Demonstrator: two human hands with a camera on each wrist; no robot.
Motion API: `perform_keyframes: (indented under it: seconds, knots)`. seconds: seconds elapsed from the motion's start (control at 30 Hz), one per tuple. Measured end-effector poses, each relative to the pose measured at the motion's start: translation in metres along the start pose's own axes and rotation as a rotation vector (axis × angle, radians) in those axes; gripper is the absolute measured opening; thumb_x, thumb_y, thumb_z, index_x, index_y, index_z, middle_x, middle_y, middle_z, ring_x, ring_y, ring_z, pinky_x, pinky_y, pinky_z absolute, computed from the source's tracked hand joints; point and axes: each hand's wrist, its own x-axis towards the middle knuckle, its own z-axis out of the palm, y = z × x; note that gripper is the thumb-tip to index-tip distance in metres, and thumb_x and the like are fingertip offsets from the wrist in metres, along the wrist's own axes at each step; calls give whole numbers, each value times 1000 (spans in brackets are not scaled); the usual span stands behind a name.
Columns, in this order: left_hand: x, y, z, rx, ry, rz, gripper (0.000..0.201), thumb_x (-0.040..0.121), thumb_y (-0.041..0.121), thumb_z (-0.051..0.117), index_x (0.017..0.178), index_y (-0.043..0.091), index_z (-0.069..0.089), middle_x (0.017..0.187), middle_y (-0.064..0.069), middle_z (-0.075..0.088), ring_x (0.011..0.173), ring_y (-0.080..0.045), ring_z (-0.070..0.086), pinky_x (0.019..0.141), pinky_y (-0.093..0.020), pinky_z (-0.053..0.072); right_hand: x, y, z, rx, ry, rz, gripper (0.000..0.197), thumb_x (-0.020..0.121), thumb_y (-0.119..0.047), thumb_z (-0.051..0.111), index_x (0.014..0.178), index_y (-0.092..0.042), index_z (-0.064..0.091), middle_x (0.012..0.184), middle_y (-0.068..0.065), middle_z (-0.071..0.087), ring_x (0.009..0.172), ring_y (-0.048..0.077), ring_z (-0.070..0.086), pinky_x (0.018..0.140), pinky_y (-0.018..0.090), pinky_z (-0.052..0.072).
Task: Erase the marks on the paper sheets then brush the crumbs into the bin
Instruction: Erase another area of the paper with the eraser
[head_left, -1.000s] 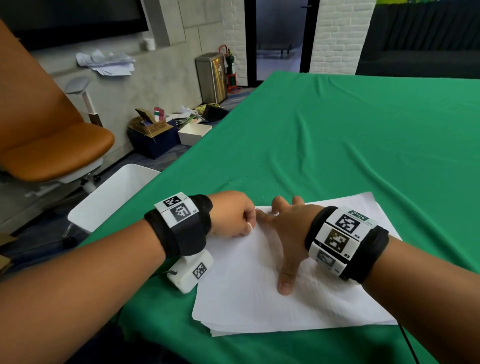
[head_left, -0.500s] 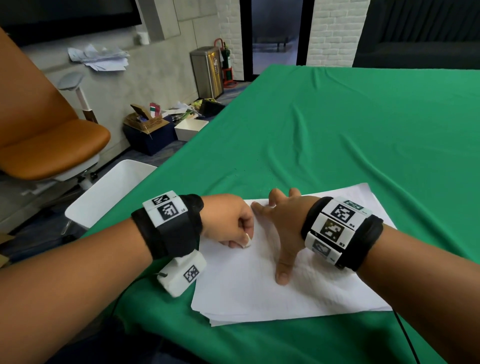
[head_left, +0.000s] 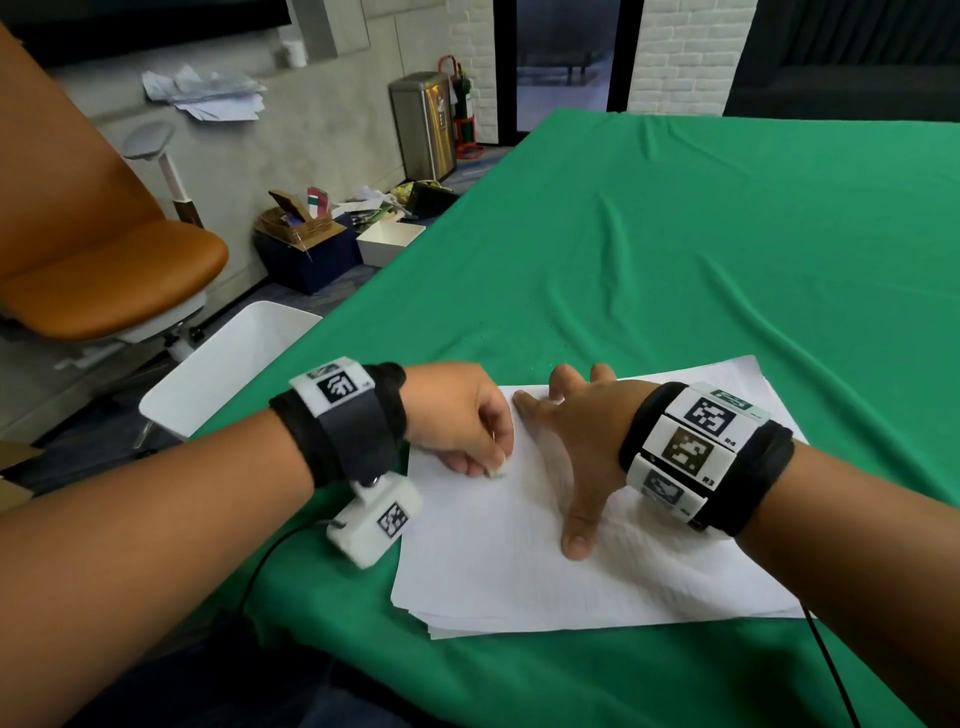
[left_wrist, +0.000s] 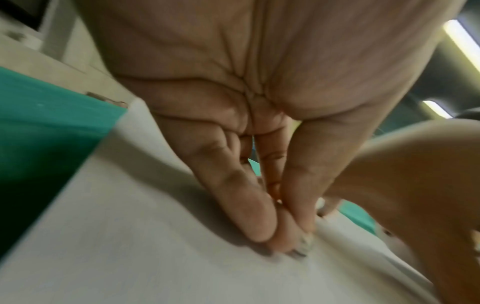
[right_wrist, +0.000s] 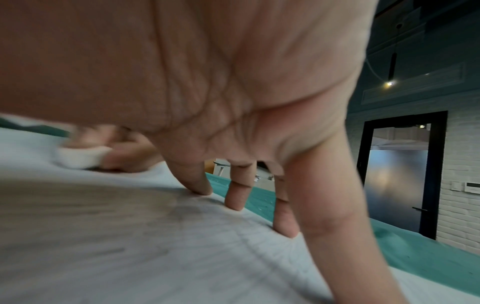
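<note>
Green cloth (head_left: 675, 270) covers the counter and fills most of the head view, and low in the middle of it lies my stack of paper sheets (head_left: 519, 571), its lower left corners fanned a little. My left hand (head_left: 457, 415) sits at the upper left part of the top sheet with its fingers curled, pinching a small white eraser (head_left: 497, 472) whose tip touches the paper; in the right wrist view the eraser (right_wrist: 80, 157) shows at mid-left, blurred. My right hand (head_left: 582, 436) is spread wide and flat beside it, straight fingertips (right_wrist: 235, 202) pressing the sheet near its far edge and the thumb pointing down the frame. At the left edge of the counter, lower than the cloth, stands a white bin (head_left: 228, 369). An orange chair (head_left: 104, 280) fills the far left.
</note>
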Motion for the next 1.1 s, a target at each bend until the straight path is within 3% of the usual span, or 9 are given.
perform_keyframes:
  seconds: [0.1, 0.17, 0.37, 0.47, 0.63, 0.87, 1.0, 1.1]
  knots:
    - [11, -6, -9, -112, 128, -42, 7, 86, 1, 77, 93, 1, 75, 82, -15, 77, 75, -21, 72, 75, -33, 64, 0, 0, 1, 6, 4, -9, 164, 29, -80, 89, 159, -46, -5, 146, -2, 25, 128, 37, 35, 96, 60, 50]
    - [11, -8, -6, -163, 139, -41, 9, 86, 0, 77, 94, -1, 75, 79, -13, 77, 71, -19, 72, 73, -31, 63, 0, 1, 1, 7, 1, -10, 164, 29, -80, 90, 159, -46, -4, 146, -2, 26, 127, 37, 35, 95, 61, 50]
    - [0, -13, 1, -187, -17, -31, 8, 87, 1, 77, 95, 2, 75, 81, -10, 77, 68, -14, 72, 71, -26, 63, 1, 0, 0, -1, -7, 0, 165, 30, -81, 89, 160, -46, -7, 147, -2, 24, 130, 38, 33, 97, 62, 49]
    - [1, -12, 2, -174, -14, -26, 8, 88, 1, 76, 94, 5, 75, 80, -9, 77, 70, -15, 72, 74, -28, 63, 1, -1, 0, 3, -10, -1, 165, 31, -80, 90, 160, -45, -7, 149, -2, 22, 133, 39, 31, 100, 63, 48]
    - [5, -13, 1, -192, 119, -21, 8, 88, 1, 75, 93, 6, 71, 81, -14, 75, 74, -20, 73, 80, -39, 64, -1, 0, -1, 0, -5, -1, 163, 32, -80, 90, 160, -45, -6, 149, -2, 23, 131, 38, 33, 99, 61, 48]
    - [-11, -5, 11, -77, -103, 8, 8, 88, 2, 77, 96, 1, 74, 76, -7, 75, 71, -15, 72, 72, -27, 63, 0, -2, 1, -7, 0, 4, 166, 30, -79, 90, 160, -46, -8, 148, -3, 23, 133, 37, 32, 101, 62, 47]
    - [-1, -6, 2, -101, 87, -13, 6, 88, -1, 74, 88, 5, 75, 80, -15, 76, 74, -19, 72, 76, -32, 64, 0, -1, -1, 10, -7, 2, 165, 30, -80, 90, 159, -47, -8, 149, -3, 22, 135, 38, 31, 102, 62, 46]
    - [-8, -4, 13, -101, 132, 0, 6, 89, 1, 72, 89, 5, 76, 83, -16, 77, 73, -18, 74, 78, -35, 64, 0, -2, 0, 0, -5, 6, 165, 30, -80, 90, 159, -47, -8, 151, -3, 21, 137, 39, 29, 102, 64, 46]
